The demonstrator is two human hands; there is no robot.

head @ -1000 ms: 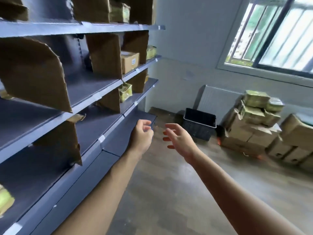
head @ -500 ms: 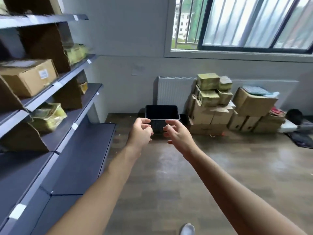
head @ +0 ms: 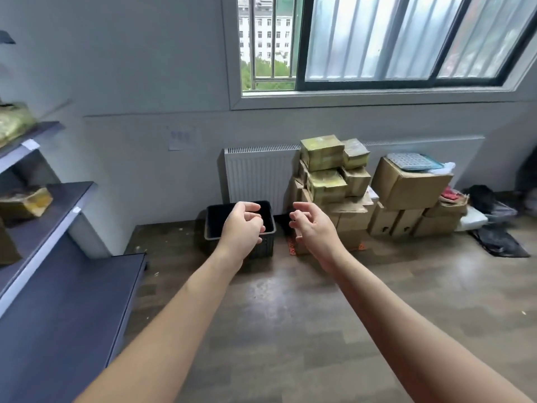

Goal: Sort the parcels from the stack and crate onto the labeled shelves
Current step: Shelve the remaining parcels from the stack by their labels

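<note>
my left hand (head: 242, 226): empty, fingers loosely curled | my right hand (head: 315, 226): empty, fingers apart | crate (head: 210, 228): behind left fingers | parcel stack (head: 334, 173): beyond right fingers, untouched

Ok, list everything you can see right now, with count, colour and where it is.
crate: one, black, on the floor by the radiator
parcels: several, yellow-green wrapped, stacked on brown boxes right of the crate
boxes: several, brown cardboard, along the wall under the window
radiator: one, white, on the wall
shelves: dark grey, left side, some wrapped parcels on them
window: one, dark frame, above the boxes
bags: dark, far right on the floor
hands: left and right, both empty, raised toward the crate
</note>
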